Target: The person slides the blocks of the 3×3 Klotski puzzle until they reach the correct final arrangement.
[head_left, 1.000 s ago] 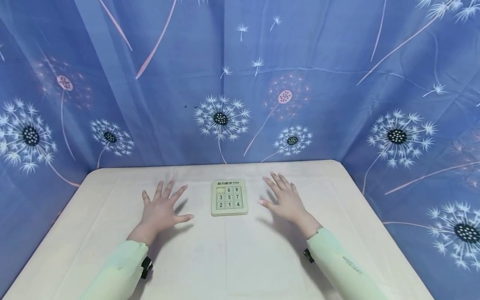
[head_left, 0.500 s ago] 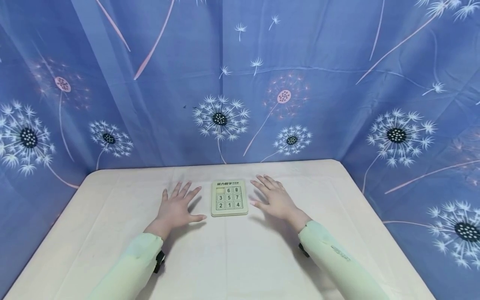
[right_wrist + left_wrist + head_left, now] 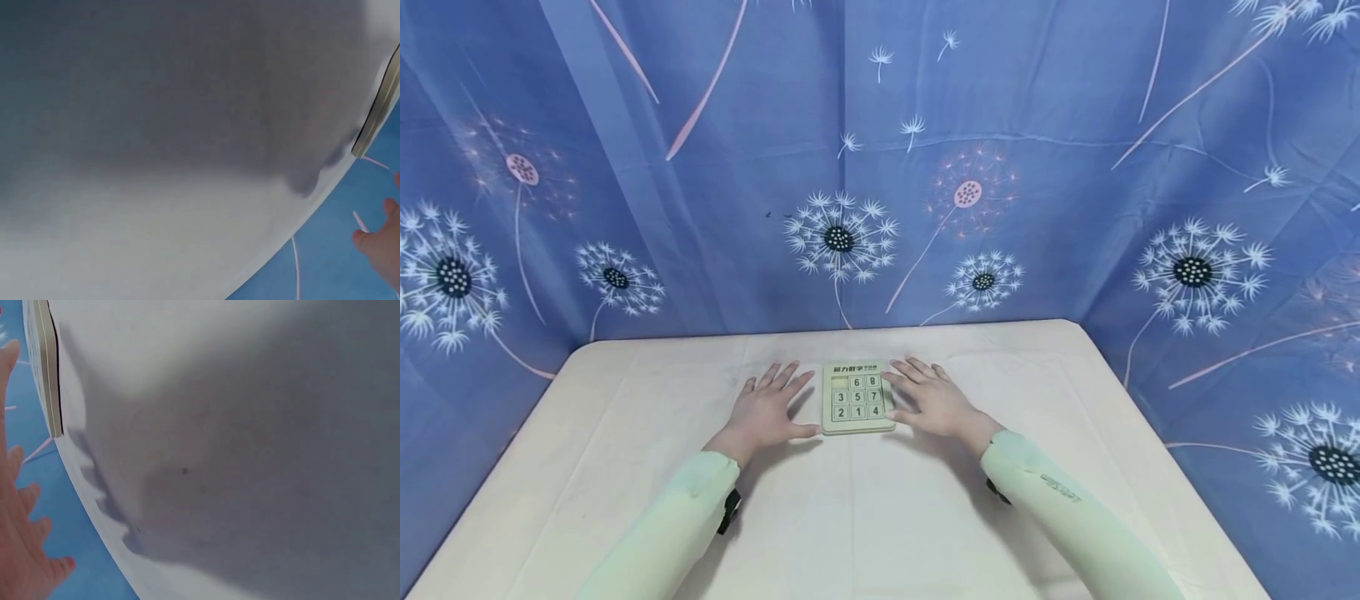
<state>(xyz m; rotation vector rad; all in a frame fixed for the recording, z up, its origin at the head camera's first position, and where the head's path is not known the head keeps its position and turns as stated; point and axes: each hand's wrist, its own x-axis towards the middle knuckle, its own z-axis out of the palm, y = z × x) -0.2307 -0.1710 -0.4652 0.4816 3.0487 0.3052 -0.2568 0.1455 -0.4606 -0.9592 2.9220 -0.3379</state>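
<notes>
— Blue curtain [image 3: 715, 233] w/ dandelion prints is hung round the back and sides, and a pale table [image 3: 865, 517] is set in front. What's been changed in the last sec?

— Left hand [image 3: 763, 417] and right hand [image 3: 938, 402] have been brought in. Approx. 1 sec ago they were held well apart from the number board [image 3: 858, 426]; rn it's flanked closely on both sides. No shift of the board can be made out, and the same tile order is shown. IMO the reach is nearly done, w/ no tile moved over that sec.

— Fingers? Anything gripped?

— Nope, no grip can be seen. Left fingers are spread, w/ the thumb tip brought right up to the board's near left corner. Right fingers are slightly parted, thumb held away from them, and their tips are seen overlapping the board's right edge in the head view. Whether contact's been made can't be told tbh; it isn't settled by the wrist cams either.

— Board pos. + looks?

— Laid flat near the table's far edge, approx. midway betw. the far left and far right corners. Pale yellow-green, squarish, rounded corners, dark heading printed along its far side. Number tiles [image 3: 857, 397] are set 3x3: far row gap, 6, 8; mid 3, 5, 7; near 2, 1, 4. So the empty slot [image 3: 840, 382] is found at the grid's far left corner.
</notes>
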